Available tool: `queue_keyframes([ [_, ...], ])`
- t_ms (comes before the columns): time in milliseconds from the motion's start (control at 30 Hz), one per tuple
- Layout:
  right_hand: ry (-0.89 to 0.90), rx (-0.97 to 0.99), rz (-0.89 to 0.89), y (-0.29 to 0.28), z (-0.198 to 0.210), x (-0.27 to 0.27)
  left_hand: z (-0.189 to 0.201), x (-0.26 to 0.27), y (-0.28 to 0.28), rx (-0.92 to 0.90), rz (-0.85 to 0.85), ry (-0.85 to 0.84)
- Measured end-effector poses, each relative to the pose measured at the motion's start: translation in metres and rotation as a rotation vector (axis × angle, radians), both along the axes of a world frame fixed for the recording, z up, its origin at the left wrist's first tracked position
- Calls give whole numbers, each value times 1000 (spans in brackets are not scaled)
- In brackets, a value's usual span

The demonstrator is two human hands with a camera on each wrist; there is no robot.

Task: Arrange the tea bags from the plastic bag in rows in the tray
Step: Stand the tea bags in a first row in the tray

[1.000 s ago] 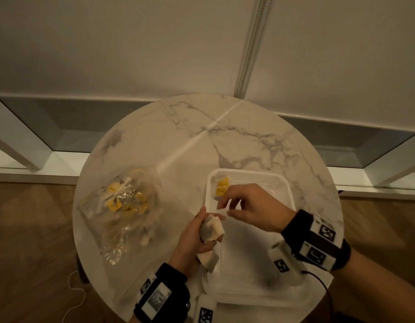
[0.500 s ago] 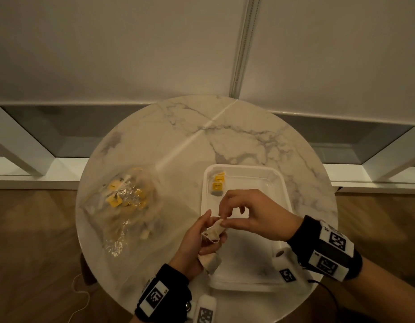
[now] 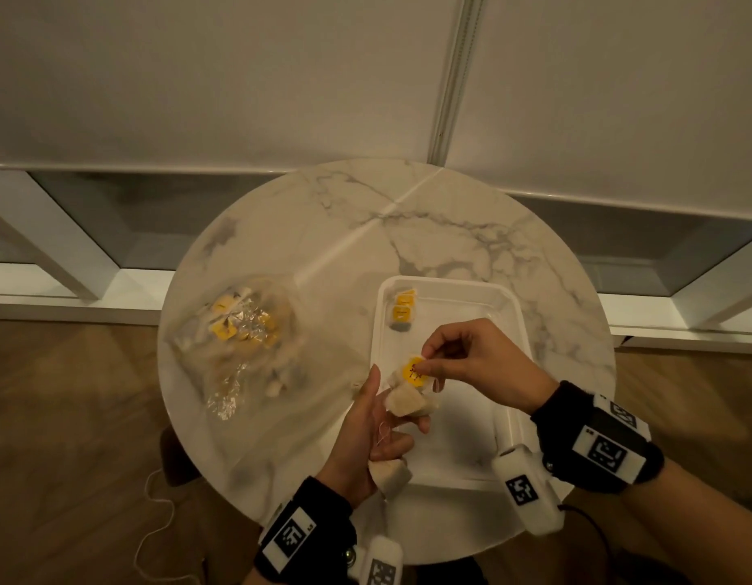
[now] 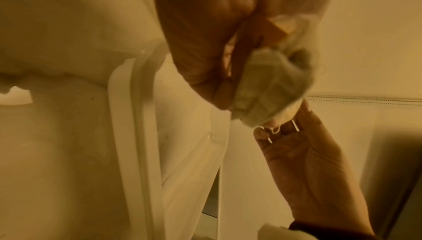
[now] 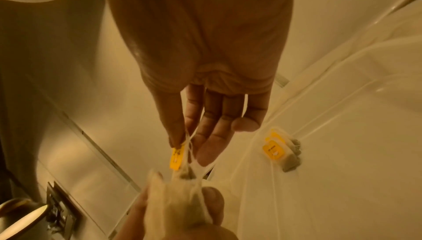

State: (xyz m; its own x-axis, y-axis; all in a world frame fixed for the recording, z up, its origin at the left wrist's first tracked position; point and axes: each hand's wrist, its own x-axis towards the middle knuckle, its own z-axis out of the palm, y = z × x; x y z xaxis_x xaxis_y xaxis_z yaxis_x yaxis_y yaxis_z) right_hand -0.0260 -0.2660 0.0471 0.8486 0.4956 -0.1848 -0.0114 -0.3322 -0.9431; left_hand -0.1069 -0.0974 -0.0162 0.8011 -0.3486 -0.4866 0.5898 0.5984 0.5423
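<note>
Tea bag [image 3: 410, 401] between both grips

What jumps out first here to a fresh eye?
Both hands meet over the tray's near-left part: the right hand pinches a yellow tag, the left hand grips tea bags. Two placed tea bags sit in the tray's far-left corner; the plastic bag lies to the left.

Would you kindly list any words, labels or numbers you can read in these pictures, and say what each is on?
No text is legible.
Yellow tag pinched by the right hand: dark print, too blurred.
Tags on the tea bags in the tray: marks too small.
Wrist bands: black-and-white square markers; tiny characters beside them unreadable.
</note>
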Motion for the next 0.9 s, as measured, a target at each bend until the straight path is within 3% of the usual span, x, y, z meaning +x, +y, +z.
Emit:
queue_keyframes([
  [167,-34,-14,-46,-2,2,-4,1,-8,-4,74,18,-17],
  [300,-212,-131,-163,-11,1,3,-2,-10,-4,67,-13,-27],
  [500,-271,-279,-130,-14,1,0,-2,-6,-4,351,68,-200],
  [667,-238,-292,-117,-15,1,-2,7,5,3,651,116,-413],
  [900,-164,-217,-50,-9,7,-6,11,17,-4,755,0,-531],
])
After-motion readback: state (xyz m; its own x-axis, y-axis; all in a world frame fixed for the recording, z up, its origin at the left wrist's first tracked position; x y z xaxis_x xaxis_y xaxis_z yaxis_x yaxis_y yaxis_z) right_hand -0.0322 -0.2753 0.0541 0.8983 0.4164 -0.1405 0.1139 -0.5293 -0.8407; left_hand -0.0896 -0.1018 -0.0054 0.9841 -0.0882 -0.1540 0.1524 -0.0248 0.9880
